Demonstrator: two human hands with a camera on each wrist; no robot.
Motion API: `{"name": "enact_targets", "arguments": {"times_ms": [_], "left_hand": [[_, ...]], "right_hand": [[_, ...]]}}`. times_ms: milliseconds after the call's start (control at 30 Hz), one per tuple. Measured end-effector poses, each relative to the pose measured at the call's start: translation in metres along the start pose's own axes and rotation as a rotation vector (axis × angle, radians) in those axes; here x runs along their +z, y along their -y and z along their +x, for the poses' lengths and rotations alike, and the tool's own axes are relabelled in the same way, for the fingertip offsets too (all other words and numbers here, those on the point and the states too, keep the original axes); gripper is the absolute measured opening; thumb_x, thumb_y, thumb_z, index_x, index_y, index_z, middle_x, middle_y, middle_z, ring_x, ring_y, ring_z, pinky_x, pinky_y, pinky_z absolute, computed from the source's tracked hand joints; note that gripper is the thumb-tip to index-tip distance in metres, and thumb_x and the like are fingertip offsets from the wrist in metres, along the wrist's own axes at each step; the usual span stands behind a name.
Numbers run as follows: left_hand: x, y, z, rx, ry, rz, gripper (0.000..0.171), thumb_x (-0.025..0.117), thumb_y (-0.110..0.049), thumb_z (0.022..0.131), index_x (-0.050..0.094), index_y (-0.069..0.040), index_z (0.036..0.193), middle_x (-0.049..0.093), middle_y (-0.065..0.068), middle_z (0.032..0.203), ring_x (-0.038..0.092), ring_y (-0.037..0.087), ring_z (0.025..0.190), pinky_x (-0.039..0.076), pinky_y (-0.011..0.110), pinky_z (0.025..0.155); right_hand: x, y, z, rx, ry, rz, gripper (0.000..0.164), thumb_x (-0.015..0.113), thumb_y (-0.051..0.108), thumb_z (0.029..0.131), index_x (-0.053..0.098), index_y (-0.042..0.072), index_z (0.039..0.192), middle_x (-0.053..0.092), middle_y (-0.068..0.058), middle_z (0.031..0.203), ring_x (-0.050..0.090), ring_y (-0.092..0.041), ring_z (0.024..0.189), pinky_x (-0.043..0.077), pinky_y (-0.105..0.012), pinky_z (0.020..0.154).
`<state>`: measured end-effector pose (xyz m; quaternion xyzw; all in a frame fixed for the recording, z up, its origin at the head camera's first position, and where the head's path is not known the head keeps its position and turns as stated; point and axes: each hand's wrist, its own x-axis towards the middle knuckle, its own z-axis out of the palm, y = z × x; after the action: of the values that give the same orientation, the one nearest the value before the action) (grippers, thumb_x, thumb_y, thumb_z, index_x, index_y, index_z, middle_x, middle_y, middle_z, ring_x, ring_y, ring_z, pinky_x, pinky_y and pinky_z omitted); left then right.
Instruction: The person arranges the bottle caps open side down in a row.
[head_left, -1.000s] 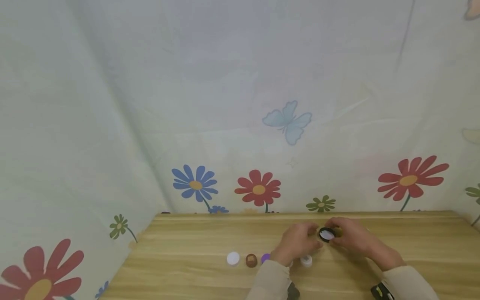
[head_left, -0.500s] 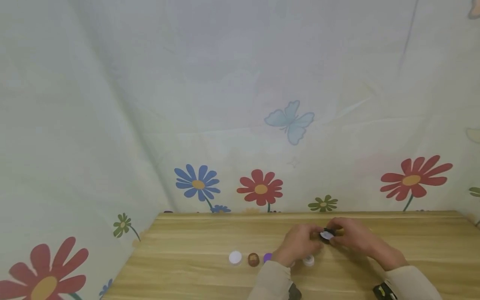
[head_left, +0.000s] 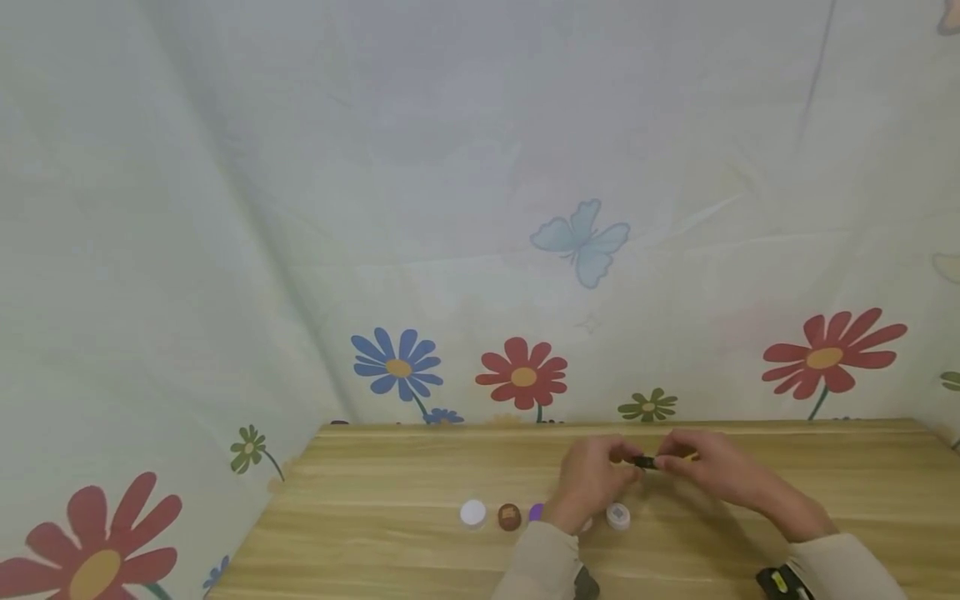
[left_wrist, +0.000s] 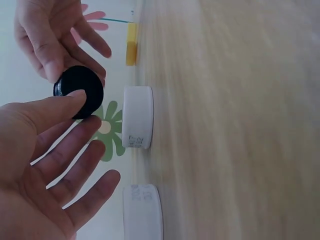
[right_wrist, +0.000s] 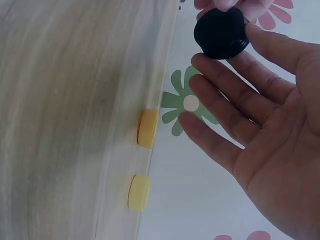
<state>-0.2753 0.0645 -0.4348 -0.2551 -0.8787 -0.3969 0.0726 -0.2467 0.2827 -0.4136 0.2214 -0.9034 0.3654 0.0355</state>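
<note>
Between my two hands, raised over the wooden table [head_left: 375, 467], is a small round black cap [head_left: 645, 462]. In the head view it appears nearly edge-on. My left hand [head_left: 588, 479] pinches it from the left; the left wrist view shows the thumb lying across the flat black face [left_wrist: 82, 92]. From the right, the thumb and a finger of my right hand [head_left: 716, 467] hold its rim, while the other fingers spread loosely in the right wrist view. Below the left hand lies a white cap with printed marks [head_left: 618, 516]. A purple cap [head_left: 536, 512] is partly hidden by the left wrist.
Left of the hands sit a white cap [head_left: 472, 513] and a brown cap [head_left: 509, 517]. The right wrist view has an orange-yellow cap [right_wrist: 148, 129] and a paler yellow cap [right_wrist: 138, 193] on the table. A flowered cloth [head_left: 450, 275] hangs behind the table's far edge.
The black cap has turned from showing its pale inside to nearly edge-on. My left fingers, near its rim one second ago, now grip it. Both hands stay close together.
</note>
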Motion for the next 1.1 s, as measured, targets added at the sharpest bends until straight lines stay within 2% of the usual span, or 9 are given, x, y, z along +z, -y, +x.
{"name": "enact_targets", "arguments": {"times_ms": [200, 367, 467, 600, 733, 900, 1100], "left_hand": [[0.0001, 0.0024, -0.0023, 0.027, 0.021, -0.02, 0.01, 0.088, -0.022, 0.089, 0.082, -0.019, 0.097, 0.077, -0.015, 0.094, 0.066, 0.003, 0.092, 0.05, 0.021, 0.081], [-0.0007, 0.0009, -0.0038, 0.038, 0.047, -0.048, 0.011, 0.086, -0.02, 0.092, 0.082, -0.016, 0.101, 0.077, -0.013, 0.094, 0.065, 0.0, 0.088, 0.05, 0.019, 0.079], [-0.0014, 0.0, -0.0042, 0.054, 0.053, -0.055, 0.019, 0.085, -0.017, 0.092, 0.081, -0.015, 0.11, 0.077, -0.012, 0.091, 0.063, -0.003, 0.082, 0.049, 0.018, 0.076], [-0.0024, 0.0001, -0.0041, 0.074, 0.058, -0.054, 0.033, 0.087, -0.012, 0.09, 0.078, -0.016, 0.121, 0.078, -0.009, 0.091, 0.063, -0.005, 0.077, 0.049, 0.016, 0.072], [-0.0035, 0.0001, -0.004, 0.09, 0.07, -0.044, 0.041, 0.089, -0.008, 0.086, 0.077, -0.018, 0.124, 0.078, -0.008, 0.093, 0.065, -0.005, 0.076, 0.049, 0.016, 0.072], [-0.0044, 0.0006, -0.0038, 0.095, 0.077, 0.012, 0.042, 0.092, -0.011, 0.084, 0.077, -0.021, 0.122, 0.077, -0.011, 0.089, 0.063, -0.007, 0.074, 0.048, 0.015, 0.073], [-0.0055, 0.0016, -0.0039, 0.083, 0.099, 0.038, 0.04, 0.094, -0.015, 0.082, 0.078, -0.023, 0.118, 0.074, -0.016, 0.083, 0.062, -0.009, 0.074, 0.047, 0.015, 0.074]], "right_hand": [[-0.0008, -0.0002, -0.0029, 0.006, 0.002, 0.018, 0.011, 0.077, 0.018, 0.098, 0.073, 0.01, 0.103, 0.073, 0.003, 0.101, 0.069, -0.021, 0.096, 0.057, -0.055, 0.085], [-0.0009, 0.0007, -0.0047, -0.001, 0.007, 0.006, 0.009, 0.075, 0.016, 0.099, 0.073, 0.009, 0.105, 0.071, 0.005, 0.096, 0.065, -0.011, 0.09, 0.054, -0.035, 0.079], [-0.0014, 0.0014, -0.0049, 0.0, 0.006, 0.025, 0.011, 0.073, 0.014, 0.101, 0.072, 0.005, 0.108, 0.072, 0.004, 0.097, 0.065, -0.009, 0.088, 0.053, -0.03, 0.075], [-0.0021, 0.0017, -0.0046, -0.005, 0.0, 0.062, 0.016, 0.072, 0.01, 0.102, 0.07, -0.002, 0.112, 0.073, 0.0, 0.096, 0.067, -0.013, 0.086, 0.055, -0.03, 0.072], [-0.0018, 0.0029, -0.0049, 0.008, 0.005, 0.108, 0.017, 0.07, 0.008, 0.103, 0.067, -0.004, 0.114, 0.073, -0.001, 0.093, 0.067, -0.018, 0.082, 0.053, -0.03, 0.069], [-0.0003, 0.0047, -0.0054, 0.028, 0.018, 0.12, 0.018, 0.07, 0.01, 0.103, 0.065, -0.002, 0.116, 0.072, 0.0, 0.089, 0.067, -0.018, 0.08, 0.051, -0.029, 0.068], [0.0, 0.0043, -0.0075, -0.013, 0.055, 0.132, 0.024, 0.076, 0.01, 0.098, 0.066, -0.003, 0.116, 0.073, 0.0, 0.092, 0.07, -0.017, 0.083, 0.054, -0.029, 0.069]]}}
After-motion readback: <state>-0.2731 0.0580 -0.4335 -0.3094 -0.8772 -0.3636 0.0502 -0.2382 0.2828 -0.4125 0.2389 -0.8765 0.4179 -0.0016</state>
